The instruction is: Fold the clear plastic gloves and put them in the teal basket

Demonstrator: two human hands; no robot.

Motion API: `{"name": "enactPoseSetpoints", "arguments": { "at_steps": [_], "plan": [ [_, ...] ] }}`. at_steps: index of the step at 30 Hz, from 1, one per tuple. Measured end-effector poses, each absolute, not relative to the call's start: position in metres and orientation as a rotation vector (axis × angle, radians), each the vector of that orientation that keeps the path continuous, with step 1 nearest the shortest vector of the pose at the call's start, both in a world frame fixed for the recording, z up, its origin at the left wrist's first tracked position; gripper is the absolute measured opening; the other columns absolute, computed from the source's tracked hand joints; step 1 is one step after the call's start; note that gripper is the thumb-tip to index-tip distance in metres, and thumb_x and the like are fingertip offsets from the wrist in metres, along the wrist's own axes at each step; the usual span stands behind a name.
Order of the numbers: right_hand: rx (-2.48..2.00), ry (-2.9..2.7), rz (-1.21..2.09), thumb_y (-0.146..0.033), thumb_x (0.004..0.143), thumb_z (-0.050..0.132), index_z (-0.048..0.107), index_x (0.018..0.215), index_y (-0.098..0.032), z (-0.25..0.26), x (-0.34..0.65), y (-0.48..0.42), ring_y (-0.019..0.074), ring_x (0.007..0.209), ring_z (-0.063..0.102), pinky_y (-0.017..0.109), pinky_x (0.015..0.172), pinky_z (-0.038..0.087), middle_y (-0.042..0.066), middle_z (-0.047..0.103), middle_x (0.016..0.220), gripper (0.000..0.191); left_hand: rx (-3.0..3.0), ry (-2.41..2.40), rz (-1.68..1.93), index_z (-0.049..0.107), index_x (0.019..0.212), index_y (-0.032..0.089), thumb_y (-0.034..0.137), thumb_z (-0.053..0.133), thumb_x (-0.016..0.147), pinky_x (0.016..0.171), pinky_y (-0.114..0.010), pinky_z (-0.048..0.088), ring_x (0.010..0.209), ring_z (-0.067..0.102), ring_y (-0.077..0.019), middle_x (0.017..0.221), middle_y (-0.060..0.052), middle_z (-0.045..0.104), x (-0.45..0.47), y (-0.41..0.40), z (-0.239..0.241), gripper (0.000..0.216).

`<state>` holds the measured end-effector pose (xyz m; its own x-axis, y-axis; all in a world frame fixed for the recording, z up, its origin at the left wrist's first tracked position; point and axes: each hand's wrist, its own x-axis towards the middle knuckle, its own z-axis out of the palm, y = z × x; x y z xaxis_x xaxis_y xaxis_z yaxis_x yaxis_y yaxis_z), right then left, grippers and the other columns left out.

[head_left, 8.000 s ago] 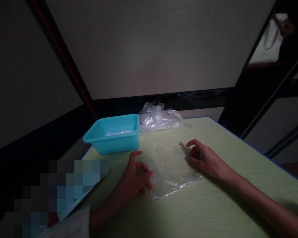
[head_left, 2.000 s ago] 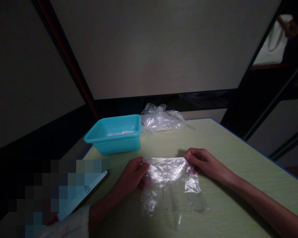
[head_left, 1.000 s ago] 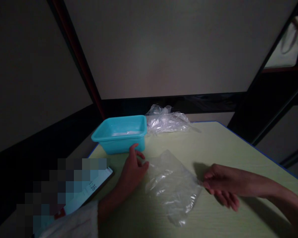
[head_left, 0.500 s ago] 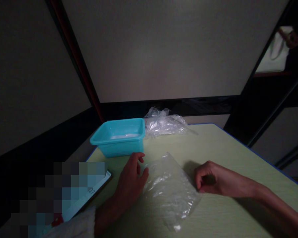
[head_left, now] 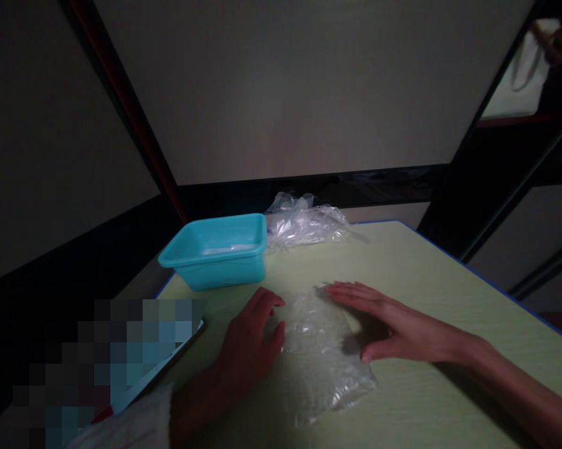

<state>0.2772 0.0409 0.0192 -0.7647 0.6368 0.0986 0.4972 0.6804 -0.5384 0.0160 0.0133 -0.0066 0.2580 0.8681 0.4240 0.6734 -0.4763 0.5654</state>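
Note:
A clear plastic bag [head_left: 316, 355] lies flat and slightly wrinkled on the pale table in front of me. At its left edge rests my left hand [head_left: 253, 337], fingers curved and thumb apart from them, with nothing gripped. My right hand [head_left: 384, 318] is over the bag's right side, its fingers stretched toward the far corner and the thumb spread away. The fingertips are at or just above the plastic; I cannot tell if they press on it.
A turquoise plastic basin [head_left: 220, 271] stands at the table's back left, with something whitish inside. Beside it lies a heap of clear plastic bags [head_left: 304, 224]. A phone or tablet [head_left: 157, 365], partly blurred out, is at the left. A panelled wall [head_left: 281, 93] rises behind the table [head_left: 430, 293].
My right hand has gone from curled fingers at the bag's right corner to an open hand reaching over its far side. The bag has shifted and lies straighter. My view has moved slightly.

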Motion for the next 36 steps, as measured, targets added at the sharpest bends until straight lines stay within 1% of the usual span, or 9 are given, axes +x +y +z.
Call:
{"name": "enactPoseSetpoints", "arguments": {
  "at_steps": [3, 6, 15, 18, 20, 22, 24, 28, 36],
  "plan": [
    [-0.96, -2.775, 0.676, -0.063, 0.074, 0.057, 0.014, 0.145, -0.016, 0.012, 0.277, 0.041, 0.0301, 0.138, 0.011, 0.057, 0.109, 0.004, 0.015, 0.017, 0.15, 0.095, 2.35, 1.332, 1.024, 0.05, 0.089, 0.019, 0.013, 0.042, 0.075, 0.073, -0.032, 0.045, 0.084, 0.053, -0.0197, 0.091, -0.005, 0.054, 0.017, 0.011, -0.004, 0.017],
    [-1.001, -2.857, 0.615, -0.065, 0.075, 0.053, 0.006, 0.144, -0.013, 0.007, 0.275, 0.041, 0.0303, 0.138, 0.006, 0.057, 0.108, 0.0, 0.016, 0.01, 0.15, 0.099, 2.431, 1.262, 1.017, 0.051, 0.089, 0.019, 0.013, 0.044, 0.077, 0.078, -0.033, 0.045, 0.087, 0.053, -0.02, 0.093, -0.006, 0.054, 0.017, 0.009, -0.004, 0.015],
    [-1.068, -2.846, 0.54, -0.068, 0.077, 0.046, 0.013, 0.144, -0.005, 0.007, 0.274, 0.041, 0.0342, 0.137, 0.01, 0.06, 0.107, 0.004, 0.023, 0.011, 0.148, 0.097, 2.411, 1.26, 1.006, 0.054, 0.088, 0.018, 0.017, 0.046, 0.077, 0.079, -0.036, 0.046, 0.088, 0.054, -0.0216, 0.093, -0.007, 0.057, 0.016, 0.01, -0.005, 0.013],
    [-0.993, -2.774, 0.449, -0.061, 0.077, 0.054, 0.036, 0.137, -0.009, 0.019, 0.273, 0.037, 0.0351, 0.133, 0.026, 0.059, 0.105, 0.019, 0.022, 0.03, 0.144, 0.081, 2.214, 1.326, 1.075, 0.053, 0.083, 0.018, 0.02, 0.041, 0.08, 0.068, -0.031, 0.046, 0.076, 0.056, -0.0191, 0.081, -0.005, 0.06, 0.016, 0.011, 0.0, 0.012],
    [-0.92, -2.725, 0.466, -0.048, 0.079, 0.06, 0.059, 0.114, -0.014, 0.032, 0.273, 0.031, 0.0291, 0.117, 0.048, 0.049, 0.097, 0.037, 0.016, 0.054, 0.124, 0.048, 2.054, 1.356, 1.072, 0.052, 0.084, 0.018, 0.022, 0.039, 0.081, 0.061, -0.029, 0.045, 0.068, 0.057, -0.0177, 0.076, -0.004, 0.062, 0.016, 0.012, 0.002, 0.014],
    [-0.878, -2.736, 0.552, -0.031, 0.081, 0.063, 0.067, 0.086, -0.017, 0.043, 0.272, 0.023, 0.0206, 0.09, 0.06, 0.038, 0.082, 0.046, 0.007, 0.065, 0.092, 0.016, 1.935, 1.355, 1.045, 0.051, 0.088, 0.018, 0.025, 0.039, 0.081, 0.058, -0.027, 0.045, 0.064, 0.058, -0.0174, 0.074, -0.004, 0.064, 0.017, 0.012, 0.003, 0.016],
    [-0.901, -2.78, 0.584, -0.021, 0.076, 0.067, 0.066, 0.076, -0.018, 0.049, 0.272, 0.016, 0.0178, 0.081, 0.06, 0.033, 0.075, 0.047, 0.003, 0.063, 0.081, 0.004, 1.879, 1.336, 1.019, 0.052, 0.09, 0.018, 0.026, 0.039, 0.081, 0.058, -0.027, 0.045, 0.065, 0.06, -0.0178, 0.075, -0.004, 0.066, 0.018, 0.012, 0.003, 0.018],
    [-0.921, -2.868, 0.479, -0.014, 0.071, 0.069, 0.064, 0.07, -0.019, 0.046, 0.271, 0.007, 0.0181, 0.081, 0.058, 0.034, 0.078, 0.044, 0.0, 0.062, 0.078, 0.008, 1.862, 1.285, 0.968, 0.054, 0.09, 0.018, 0.027, 0.041, 0.08, 0.059, -0.027, 0.044, 0.072, 0.062, -0.0189, 0.08, -0.005, 0.069, 0.02, 0.012, 0.003, 0.019],
    [-0.77, -2.916, 0.075, -0.014, 0.079, 0.06, 0.057, 0.067, -0.02, 0.035, 0.268, -0.002, 0.0159, 0.072, 0.053, 0.034, 0.072, 0.039, -0.001, 0.058, 0.073, 0.013, 1.822, 1.209, 0.906, 0.054, 0.09, 0.018, 0.024, 0.044, 0.078, 0.063, -0.026, 0.044, 0.073, 0.062, -0.0187, 0.081, -0.003, 0.069, 0.023, 0.014, 0.0, 0.017]
  ]
}}
